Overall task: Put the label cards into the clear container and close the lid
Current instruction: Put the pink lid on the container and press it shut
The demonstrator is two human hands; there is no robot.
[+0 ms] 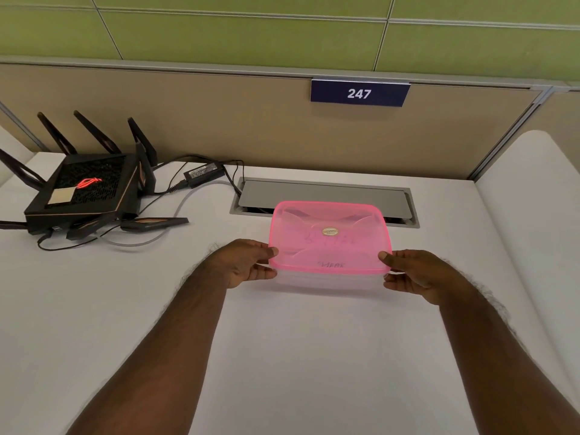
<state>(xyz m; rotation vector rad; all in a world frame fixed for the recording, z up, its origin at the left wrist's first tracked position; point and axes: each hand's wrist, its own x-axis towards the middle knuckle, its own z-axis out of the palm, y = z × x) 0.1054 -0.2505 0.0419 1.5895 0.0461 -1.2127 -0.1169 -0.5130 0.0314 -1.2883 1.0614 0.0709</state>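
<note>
Desk (282, 356): white, beige partition behind, router (84, 189) upper left.
Container (326, 282): clear, centre frame, pink lid (329, 237) on, writing visible inside.
Left hand (241, 262), right hand (417, 274): fingers clamped on lid's side edges.

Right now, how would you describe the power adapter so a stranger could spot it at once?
Start at the black router with upright antennas on the left of the white desk. Just right of it, near the partition, lies the power adapter. It is a small black brick with a pale label, the only boxy thing among the cables.
</note>
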